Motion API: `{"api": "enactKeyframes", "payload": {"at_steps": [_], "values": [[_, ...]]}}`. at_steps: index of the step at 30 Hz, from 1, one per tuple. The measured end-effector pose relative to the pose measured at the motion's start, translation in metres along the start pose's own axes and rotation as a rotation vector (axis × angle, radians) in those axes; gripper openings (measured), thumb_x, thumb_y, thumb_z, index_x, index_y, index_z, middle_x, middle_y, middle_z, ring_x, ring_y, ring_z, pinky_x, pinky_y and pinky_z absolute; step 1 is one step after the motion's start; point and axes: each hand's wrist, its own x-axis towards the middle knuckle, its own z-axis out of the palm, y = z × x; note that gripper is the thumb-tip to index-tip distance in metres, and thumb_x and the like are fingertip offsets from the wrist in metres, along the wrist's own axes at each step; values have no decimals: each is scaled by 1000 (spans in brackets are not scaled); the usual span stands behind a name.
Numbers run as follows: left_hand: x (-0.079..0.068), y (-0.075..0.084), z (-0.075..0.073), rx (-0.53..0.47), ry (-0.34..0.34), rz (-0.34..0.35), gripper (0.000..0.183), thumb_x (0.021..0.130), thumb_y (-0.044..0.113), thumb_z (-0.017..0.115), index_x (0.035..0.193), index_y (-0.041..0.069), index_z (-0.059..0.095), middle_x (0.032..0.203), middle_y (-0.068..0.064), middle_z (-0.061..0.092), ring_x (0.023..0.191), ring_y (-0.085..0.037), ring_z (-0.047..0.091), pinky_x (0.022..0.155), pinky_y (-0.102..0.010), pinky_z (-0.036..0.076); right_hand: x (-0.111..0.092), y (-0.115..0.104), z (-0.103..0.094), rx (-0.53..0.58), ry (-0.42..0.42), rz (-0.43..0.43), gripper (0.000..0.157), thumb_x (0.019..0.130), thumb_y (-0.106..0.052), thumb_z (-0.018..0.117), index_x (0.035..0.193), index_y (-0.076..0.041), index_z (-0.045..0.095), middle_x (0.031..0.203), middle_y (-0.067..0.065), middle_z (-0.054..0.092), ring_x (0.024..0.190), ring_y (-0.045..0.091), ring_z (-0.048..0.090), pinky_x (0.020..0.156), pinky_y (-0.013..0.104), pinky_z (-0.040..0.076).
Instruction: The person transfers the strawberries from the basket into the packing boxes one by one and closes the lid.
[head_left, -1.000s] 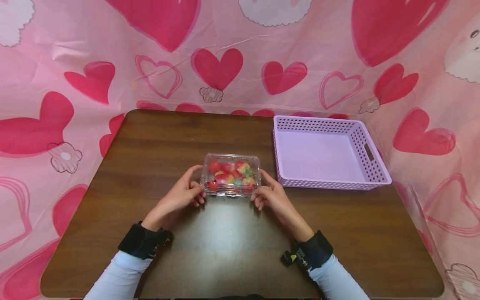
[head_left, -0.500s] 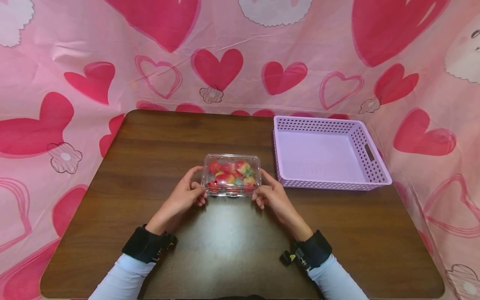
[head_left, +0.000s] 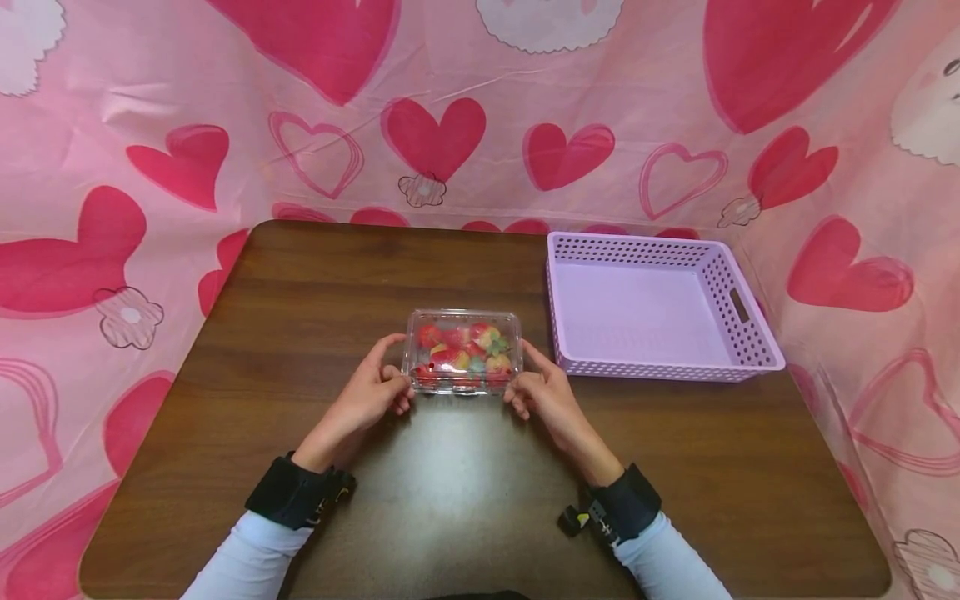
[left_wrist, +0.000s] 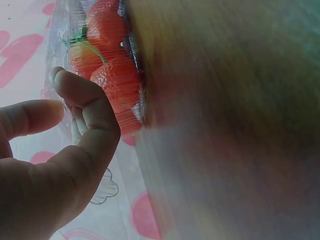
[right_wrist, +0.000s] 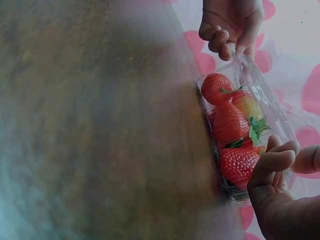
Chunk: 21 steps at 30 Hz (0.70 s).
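Note:
A clear plastic clamshell box [head_left: 463,313] with several red strawberries [right_wrist: 229,122] in it sits mid-table in the head view. Some berries have yellowish patches and green leaves. My left hand [head_left: 367,392] holds its left side, index finger along the side and thumb at the near corner. On the opposite side my right hand [head_left: 547,396] holds it in the same way, the other fingers curled below. The left wrist view has my thumb and curled finger right at the lid's edge. Seen from the right wrist, both hands grip opposite ends of the box, its lid down over the berries.
A lilac perforated basket [head_left: 637,363] stands at the back right of the dark wooden table [head_left: 360,275], close to the right hand. Pink heart-printed cloth [head_left: 315,67] hangs around the back and sides. Black straps [head_left: 288,492] circle both wrists.
Between the first two frames the box and hands shift very slightly to the right and the left forearm moves inward. Since then almost everything stays in place, both hands still holding the box.

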Motion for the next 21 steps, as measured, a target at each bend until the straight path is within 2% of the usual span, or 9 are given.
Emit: {"api": "enactKeyframes", "payload": {"at_steps": [9,16,21], "values": [[0,-1,1,-1,21,1,64,103,-6,52,161,4,25,81,-15,65,64,-22,62,60,-35,57,-2,0,0,-10,-3,-12,77,95,6,52,166,-2,24,75,8,67,56,13,53,53,23,45],[0,-4,1,-18,27,-3,66,104,-5,52,162,4,23,82,-19,66,65,-22,62,60,-33,57,-1,2,1,16,-3,25,77,95,5,53,167,-6,25,76,8,67,57,13,54,54,23,47],[-5,-4,0,-51,31,-78,66,107,3,46,165,4,15,88,-19,65,69,-21,62,64,-30,57,-2,0,-2,38,-22,49,72,99,-2,52,167,-6,26,80,10,68,60,14,58,56,24,49]]}}
